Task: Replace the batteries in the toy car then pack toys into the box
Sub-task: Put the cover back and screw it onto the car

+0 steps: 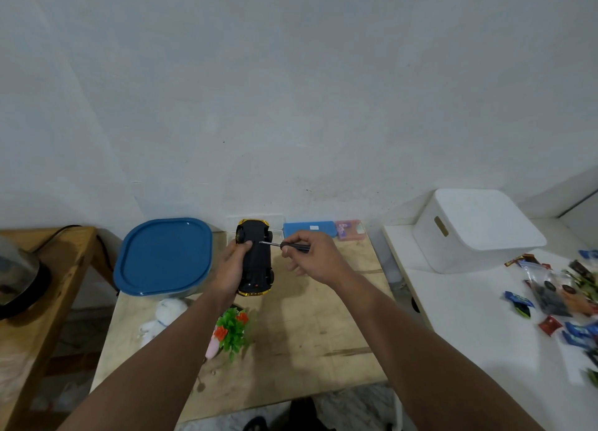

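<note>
Head view: toy car [255, 262] held belly-up above the wooden table [323, 327], black underside toward me, yellow body showing at both ends; my left hand [233, 265] grips it along its left flank, thumb curled over the chassis near the far wheel; my right hand [310, 260] pinches a small screwdriver [282, 244] by its dark handle, thumb and forefinger closed on it, other fingers loosely curled; tip touches the underside near the far right wheel. Step in hand, as I judge it: undoing the battery cover screw. Next move calls for keeping the tip seated square in the screw head and the car steady; whether the screw has loosened I cannot tell. Blue-lidded box [163, 255] sits just left of the car, lid on.
</note>
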Available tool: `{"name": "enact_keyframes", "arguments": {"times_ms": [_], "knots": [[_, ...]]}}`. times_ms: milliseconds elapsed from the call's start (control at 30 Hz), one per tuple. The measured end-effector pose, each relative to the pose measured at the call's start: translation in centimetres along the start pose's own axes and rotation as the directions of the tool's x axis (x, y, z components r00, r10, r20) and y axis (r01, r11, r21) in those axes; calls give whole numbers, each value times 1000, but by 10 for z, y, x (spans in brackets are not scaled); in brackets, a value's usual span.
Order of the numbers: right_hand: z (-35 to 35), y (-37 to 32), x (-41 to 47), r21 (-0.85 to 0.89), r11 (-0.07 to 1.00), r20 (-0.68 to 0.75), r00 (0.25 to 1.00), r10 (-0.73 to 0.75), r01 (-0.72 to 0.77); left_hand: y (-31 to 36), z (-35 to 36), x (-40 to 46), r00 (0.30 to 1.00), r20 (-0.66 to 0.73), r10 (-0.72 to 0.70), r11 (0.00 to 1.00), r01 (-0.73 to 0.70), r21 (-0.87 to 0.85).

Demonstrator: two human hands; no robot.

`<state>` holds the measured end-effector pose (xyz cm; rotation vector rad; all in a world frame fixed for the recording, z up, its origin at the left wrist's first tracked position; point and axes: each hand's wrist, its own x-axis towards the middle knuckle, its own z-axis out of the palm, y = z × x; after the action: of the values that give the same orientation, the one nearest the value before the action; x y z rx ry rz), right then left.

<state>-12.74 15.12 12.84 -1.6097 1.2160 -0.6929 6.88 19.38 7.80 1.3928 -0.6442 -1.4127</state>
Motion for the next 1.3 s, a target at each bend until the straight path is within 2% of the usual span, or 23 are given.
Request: {"name": "enact_keyframes", "arguments": {"times_ms": [200,333,400,567,800,967,1167,1300], "knots": [[-5,-5,5,-62,995,5,997,74,-74,-4,0,-1,989,-16,146,969,-139,206],[-10,-6,14,-299,954,3,1000,22,-20,-1,0,0,980,-2,199,944,-191,270],[-12,-6,16,-348,938,21,1000,18,-10,1,0,2,975,22,221,933,-218,286],[-16,-4,15,-298,954,-7,999,36,-36,4,2,5,970,41,240,927,-241,286],[-13,-10,21,-395,919,47,999,27,-7,-1,1,9,974,28,227,922,-224,317],[-11,-10,19,-387,922,8,1000,28,-23,1,2,9,970,29,241,916,-237,324],[-8,-13,20,-463,886,30,999,37,-19,-4,-2,7,973,36,227,912,-226,343],[-7,-13,16,-426,903,1,999,51,-45,-1,1,5,973,35,226,919,-225,323]]}}
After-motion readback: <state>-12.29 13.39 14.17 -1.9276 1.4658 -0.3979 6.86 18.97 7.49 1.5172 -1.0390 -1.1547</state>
